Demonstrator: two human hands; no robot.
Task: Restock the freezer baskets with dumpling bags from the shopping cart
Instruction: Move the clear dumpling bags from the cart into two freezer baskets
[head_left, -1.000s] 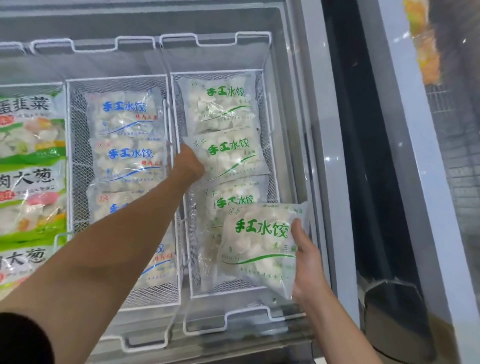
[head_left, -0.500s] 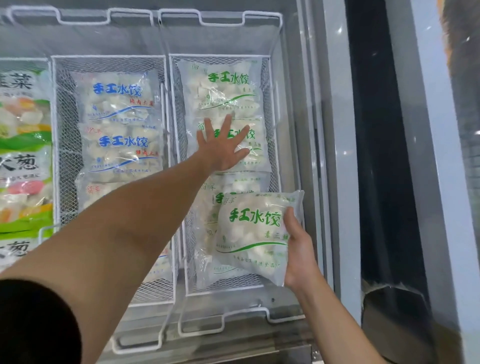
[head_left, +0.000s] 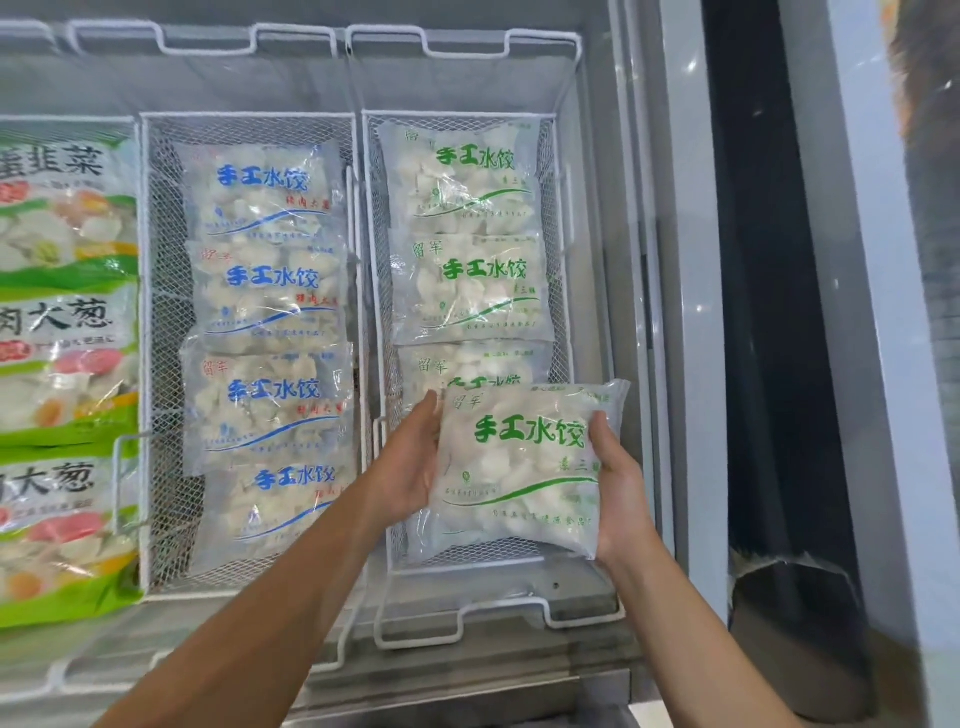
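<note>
While I hold the green-lettered dumpling bag (head_left: 524, 467) at the lower centre-right of the frame, its printed face is turned up toward me and its lettering reads upright, left to right. The bag is close to square, so I cannot name a clear long axis; its top edge tips slightly down to the left. It hovers over the near end of the right basket (head_left: 563, 332), covering part of the lowest green-lettered bag lying there.

My left hand (head_left: 413, 467) takes the bag's left edge, palm against the side, with the fingers out of sight behind the plastic. My right hand (head_left: 615, 483) is curled round the right edge, thumb on the printed face and fingers underneath. Both grips are closed on the bag, neither wide.

Further up the right basket lie two more green-lettered bags (head_left: 467, 228), one above the other, lettering the same way up. The middle basket (head_left: 156, 338) holds four blue-lettered bags (head_left: 265, 332) in an overlapping column. At the left edge of the frame sit colourful green-trimmed packs (head_left: 62, 338).
</note>
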